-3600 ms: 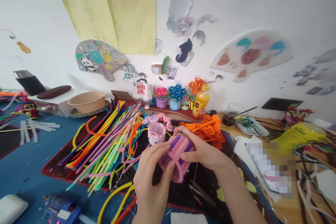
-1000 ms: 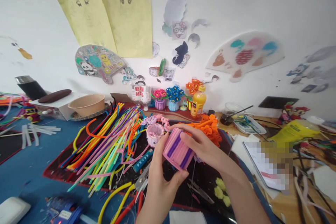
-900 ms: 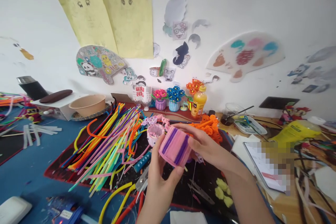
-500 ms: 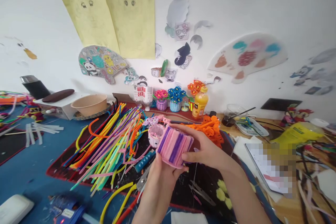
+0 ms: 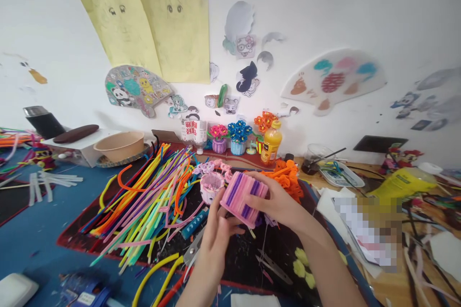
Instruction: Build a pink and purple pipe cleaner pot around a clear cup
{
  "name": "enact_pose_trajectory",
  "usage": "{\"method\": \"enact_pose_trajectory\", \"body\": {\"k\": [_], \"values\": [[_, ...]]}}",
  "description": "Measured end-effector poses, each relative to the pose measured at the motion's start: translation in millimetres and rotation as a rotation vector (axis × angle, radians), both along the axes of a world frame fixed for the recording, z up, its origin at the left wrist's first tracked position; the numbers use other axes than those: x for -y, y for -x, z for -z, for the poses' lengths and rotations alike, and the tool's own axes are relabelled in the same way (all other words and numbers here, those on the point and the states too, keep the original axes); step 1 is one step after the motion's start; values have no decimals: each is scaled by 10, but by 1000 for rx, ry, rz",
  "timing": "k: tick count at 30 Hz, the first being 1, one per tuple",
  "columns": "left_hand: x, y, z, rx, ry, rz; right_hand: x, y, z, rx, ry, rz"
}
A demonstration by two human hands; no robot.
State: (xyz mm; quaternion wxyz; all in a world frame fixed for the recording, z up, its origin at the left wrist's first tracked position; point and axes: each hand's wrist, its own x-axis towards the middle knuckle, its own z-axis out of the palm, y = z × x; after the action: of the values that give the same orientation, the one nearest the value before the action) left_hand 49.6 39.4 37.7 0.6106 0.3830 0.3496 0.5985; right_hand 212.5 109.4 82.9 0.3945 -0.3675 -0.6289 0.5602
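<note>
Pink and purple stripes wrap the tilted cup (image 5: 235,195); the right hand (image 5: 275,201) clasps it, thumb across its wall, presumably to steady it, while the left hand (image 5: 216,232) meets its lower edge (whether gripping, I can't tell). Scissors (image 5: 277,270) lie between the forearms.

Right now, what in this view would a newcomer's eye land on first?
Probably the pink and purple striped pot near the middle, tilted in the right hand, with the left hand close at its side. Next, the bright spread of pipe cleaners on the dark mat to the left, then the orange pile behind the right hand. High on the wall, two yellow sheets with drawn eyes also stand out.
</note>
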Motion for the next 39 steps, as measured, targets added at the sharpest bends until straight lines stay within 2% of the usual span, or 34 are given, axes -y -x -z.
{"method": "enact_pose_trajectory", "body": {"k": [2,5,10,15,20,25,28,31,35,39], "values": [[15,-2,31,-140,-87,-47,17,-12,-16,47,0,31],[40,-5,11,-258,-128,-48,48,-14,-32,120,0,61],[31,-8,-38,-319,-115,-96,93,53,-60,108,19,32],[-4,19,11,-380,-112,-147,121,147,-81,89,17,25],[-2,14,10,-193,-101,-108,142,67,-104,66,18,7],[47,-12,-19,-45,24,-77,129,-116,-160,-69,43,-226],[82,-33,-10,11,65,-27,102,-158,-167,-68,59,-279],[100,-63,-24,45,78,-32,71,-150,-159,-65,59,-238],[85,-76,-47,20,11,-60,48,-135,-167,15,-36,-76],[35,-64,62,27,-49,13,46,-119,-172,86,-123,8]]}}
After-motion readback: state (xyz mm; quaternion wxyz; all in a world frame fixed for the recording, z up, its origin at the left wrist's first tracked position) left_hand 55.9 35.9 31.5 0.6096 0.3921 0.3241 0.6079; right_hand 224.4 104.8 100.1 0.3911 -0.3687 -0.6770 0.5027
